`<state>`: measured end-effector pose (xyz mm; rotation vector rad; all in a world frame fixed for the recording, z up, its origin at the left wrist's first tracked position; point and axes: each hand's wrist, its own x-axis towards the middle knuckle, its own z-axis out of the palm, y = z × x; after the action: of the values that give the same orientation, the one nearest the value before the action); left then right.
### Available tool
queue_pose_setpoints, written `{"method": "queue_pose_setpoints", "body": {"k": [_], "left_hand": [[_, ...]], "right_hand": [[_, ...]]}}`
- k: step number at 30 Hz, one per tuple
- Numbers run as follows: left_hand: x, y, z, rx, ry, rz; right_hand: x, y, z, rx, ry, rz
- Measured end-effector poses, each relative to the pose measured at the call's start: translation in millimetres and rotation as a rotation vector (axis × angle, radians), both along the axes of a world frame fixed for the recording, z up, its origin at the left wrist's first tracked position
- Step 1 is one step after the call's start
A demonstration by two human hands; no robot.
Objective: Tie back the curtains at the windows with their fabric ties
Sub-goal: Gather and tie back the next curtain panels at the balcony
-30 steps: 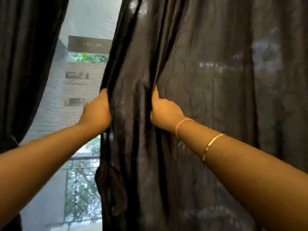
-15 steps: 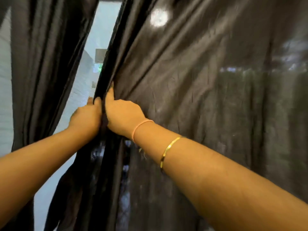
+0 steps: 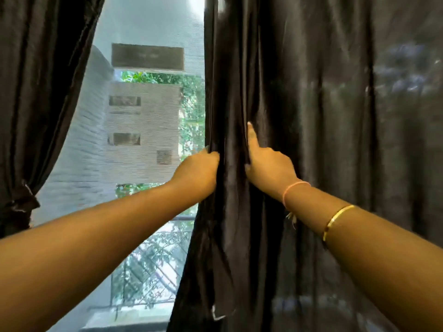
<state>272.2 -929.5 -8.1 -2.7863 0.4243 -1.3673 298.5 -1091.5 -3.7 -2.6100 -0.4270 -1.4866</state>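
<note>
**Dark curtain gathered in both hands**

Charcoal fabric of the right curtain [image 3: 323, 140] hangs loose over the right half of the window. The left hand [image 3: 196, 173] clenches its inner edge. Just beside it, the right hand [image 3: 266, 164] grips a fold with the forefinger lying upward along the cloth. A pink thread band [image 3: 295, 188] and a gold bangle [image 3: 336, 220] sit on the right forearm.

At far left the left curtain [image 3: 43, 80] is cinched by its fabric tie [image 3: 22, 203]. Between the two curtains a mesh screen [image 3: 148, 20] shows a pale building [image 3: 143, 121], foliage [image 3: 191, 111] and a railing [image 3: 182, 218].
</note>
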Motion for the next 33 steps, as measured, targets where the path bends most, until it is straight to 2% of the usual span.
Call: {"method": "queue_pose_setpoints", "body": {"k": [8, 10, 14, 16, 18, 21, 26, 29, 31, 33], "left_hand": [[3.1, -29.5, -11.0, -0.206, -0.073, -0.238], [0.7, -30.2, -7.7, -0.32, -0.139, -0.313], [-3.5, -32.0, 0.2, -0.512, -0.2, -0.367], [-1.8, -32.4, 5.2, -0.594, -0.21, -0.369], [-1.7, -30.0, 12.1, -0.624, -0.145, -0.35], [-6.6, -25.0, 18.2, -0.607, 0.119, -0.359], [-13.3, -25.3, 22.2, -0.679, 0.352, -0.547], [-15.5, -26.6, 22.5, -0.812, 0.453, -0.677], [-15.9, -27.6, 22.3, -0.916, 0.447, -0.727], [-14.7, -31.3, 24.1, -0.925, 0.344, -0.688]], "right_hand": [[-9.8, -1.3, -5.0, -0.059, 0.04, 0.151], [-8.8, 2.2, -4.7, -0.018, 0.042, 0.213], [-8.0, 10.2, -0.2, 0.218, 0.046, 0.354], [-6.2, 16.1, 0.9, 0.216, 0.025, 0.379], [-5.9, 23.4, 0.6, 0.14, 0.004, 0.399], [-7.4, 30.1, 0.2, 0.034, 0.045, 0.437], [-5.5, 27.8, -1.3, -0.07, 0.118, 0.496], [-8.1, 18.7, 3.2, -0.037, 0.238, 0.647], [-11.8, 10.3, 9.9, -0.001, 0.418, 0.768], [-13.6, -0.1, 17.3, 0.033, 0.664, 0.83]]}}
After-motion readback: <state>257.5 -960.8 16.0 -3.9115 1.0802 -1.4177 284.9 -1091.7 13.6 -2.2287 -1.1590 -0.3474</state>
